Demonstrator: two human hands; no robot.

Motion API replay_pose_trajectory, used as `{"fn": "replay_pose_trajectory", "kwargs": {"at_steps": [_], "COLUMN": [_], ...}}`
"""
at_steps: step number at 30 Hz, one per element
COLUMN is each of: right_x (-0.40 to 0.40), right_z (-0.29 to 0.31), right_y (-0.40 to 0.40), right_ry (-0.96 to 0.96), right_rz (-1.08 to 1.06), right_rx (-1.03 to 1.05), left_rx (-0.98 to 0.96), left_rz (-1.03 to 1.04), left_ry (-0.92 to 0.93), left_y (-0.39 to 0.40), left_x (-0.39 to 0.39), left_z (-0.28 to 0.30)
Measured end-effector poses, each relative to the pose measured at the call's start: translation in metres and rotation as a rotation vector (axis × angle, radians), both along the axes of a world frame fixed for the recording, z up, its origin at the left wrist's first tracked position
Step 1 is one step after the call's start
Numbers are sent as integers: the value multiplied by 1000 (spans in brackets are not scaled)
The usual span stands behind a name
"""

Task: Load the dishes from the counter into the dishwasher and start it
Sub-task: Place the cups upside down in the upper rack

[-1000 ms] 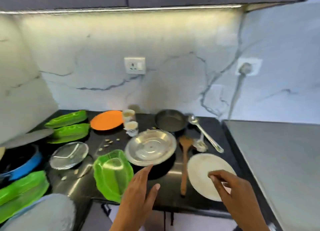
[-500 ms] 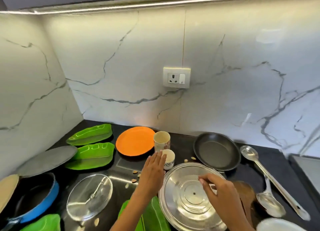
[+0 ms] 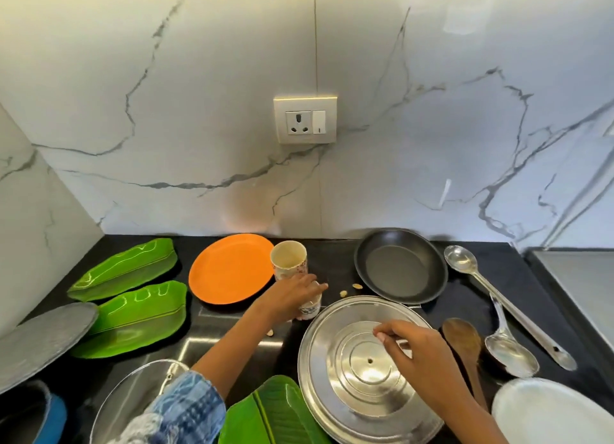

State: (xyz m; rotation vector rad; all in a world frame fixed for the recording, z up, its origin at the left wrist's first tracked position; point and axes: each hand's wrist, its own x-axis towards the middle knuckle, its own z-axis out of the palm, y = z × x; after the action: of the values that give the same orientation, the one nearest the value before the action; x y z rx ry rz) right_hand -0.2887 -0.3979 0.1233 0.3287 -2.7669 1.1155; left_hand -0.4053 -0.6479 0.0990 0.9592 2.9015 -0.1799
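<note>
My left hand (image 3: 292, 294) grips a small patterned cup (image 3: 310, 307) that stands on the black counter (image 3: 332, 254), covering its top. A taller patterned cup (image 3: 288, 259) stands just behind it, beside an orange plate (image 3: 229, 272). My right hand (image 3: 407, 342) hovers over a large steel plate (image 3: 358, 370) with its fingers loosely curled and nothing in them. A black frying pan (image 3: 400, 270) lies behind the steel plate. The dishwasher is out of view.
Green leaf-shaped plates (image 3: 128, 269) (image 3: 139, 317) (image 3: 272, 413) lie left and front. A glass lid (image 3: 133, 400), a grey lid (image 3: 43, 337) and a blue pot (image 3: 50, 417) sit at the front left. Steel ladles (image 3: 498, 300) (image 3: 508, 344), a wooden spoon (image 3: 465, 344) and a white plate (image 3: 548, 413) are on the right.
My left hand has moved forward and closed round the small cup. My right hand stays above the steel plate. The view has shifted closer and to the left.
</note>
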Motion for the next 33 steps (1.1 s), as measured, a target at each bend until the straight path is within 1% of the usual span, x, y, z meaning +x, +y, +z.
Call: {"fn": "replay_pose_trajectory", "kwargs": {"at_steps": [2, 4, 6, 9, 10, 12, 16, 20, 23, 26, 29, 33], "right_x": [2, 6, 11, 26, 31, 46, 88, 156, 232, 310, 391, 470], "right_z": [0, -1, -1, 4, 5, 8, 1, -5, -8, -15, -34, -52], "right_y": [5, 12, 21, 40, 47, 64, 117, 182, 246, 306, 362, 405], "right_ry": [-12, -20, -21, -35, -42, -75, -92, -55, -5, -44, -67, -107], "right_rz": [-6, -15, -32, -64, -78, -109, -272, -437, -569, -696, -858, -966], "right_rx": [-17, -30, -45, -108, -119, -111, -76, -135, -209, -227, -221, -226], "left_rx": [52, 147, 317, 626, 699, 781, 812, 858, 893, 924, 892, 841], "left_rz": [-16, 6, 79, 184, 188, 159, 40, -128, -264, -344, -465, -561], "left_ry": [6, 44, 84, 156, 187, 207, 112, -41, -158, -292, -402, -516], "left_y": [1, 4, 9, 23, 30, 51, 112, 198, 281, 358, 432, 498], "left_x": [1, 6, 18, 46, 57, 80, 125, 175, 229, 287, 345, 401], "left_z": [4, 12, 26, 51, 57, 67, 78, 78, 75, 64, 47, 22]}}
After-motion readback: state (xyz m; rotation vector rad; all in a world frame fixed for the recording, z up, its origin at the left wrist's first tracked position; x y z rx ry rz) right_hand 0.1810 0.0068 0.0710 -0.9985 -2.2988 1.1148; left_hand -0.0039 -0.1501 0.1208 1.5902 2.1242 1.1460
